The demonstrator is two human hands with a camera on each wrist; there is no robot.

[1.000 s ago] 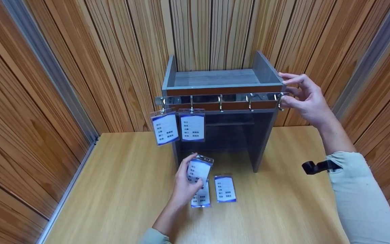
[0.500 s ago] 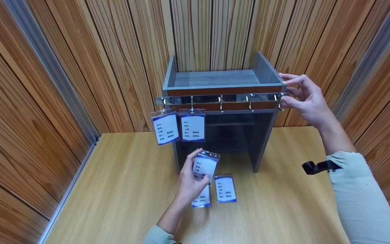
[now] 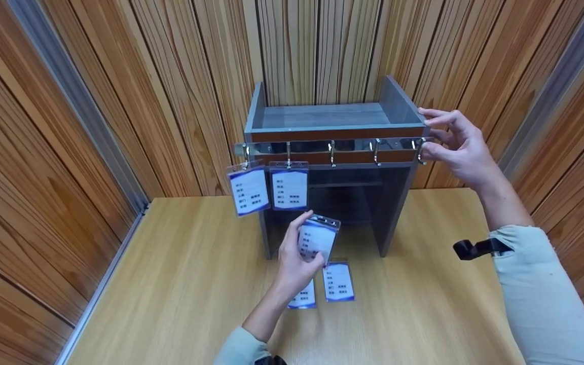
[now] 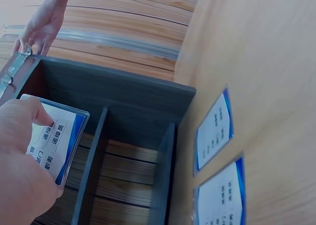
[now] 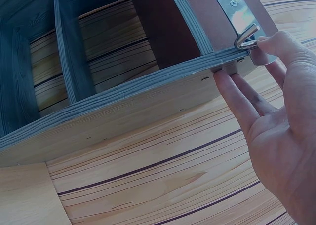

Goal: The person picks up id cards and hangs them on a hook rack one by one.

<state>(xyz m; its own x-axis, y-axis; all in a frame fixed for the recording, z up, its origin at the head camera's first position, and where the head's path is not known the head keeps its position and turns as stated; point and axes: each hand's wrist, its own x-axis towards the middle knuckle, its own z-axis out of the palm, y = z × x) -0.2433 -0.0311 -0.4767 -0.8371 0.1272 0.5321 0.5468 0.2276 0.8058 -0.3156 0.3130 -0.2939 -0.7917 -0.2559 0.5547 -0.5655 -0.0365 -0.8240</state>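
My left hand (image 3: pixel 296 261) pinches a clear-cased ID badge (image 3: pixel 318 234), thumb across its printed face, in front of the grey shelf (image 3: pixel 398 218). In the left wrist view the badge (image 4: pixel 64 131) is tilted, its blue edge outward. Two more badges hang from the left hooks: one badge (image 3: pixel 249 190) slants, the other badge (image 3: pixel 290 189) hangs straight. My right hand (image 3: pixel 457 147) grips the shelf's right front corner. In the right wrist view its thumb is at the end hook (image 5: pixel 245 37) and its fingers (image 5: pixel 234 94) touch the side panel.
A metal hook rail (image 3: pixel 353 145) runs along the shelf's front, with bare hooks in the middle and right. Two badges lie on the wooden table (image 3: pixel 180 284): one badge (image 3: pixel 338 282) beside another badge (image 3: pixel 303 299) partly hidden by my left hand. Wood-panelled walls (image 3: pixel 195 101) enclose the table.
My left hand has risen and moved right with the badge, toward the shelf's front. The right hand keeps its place at the corner.
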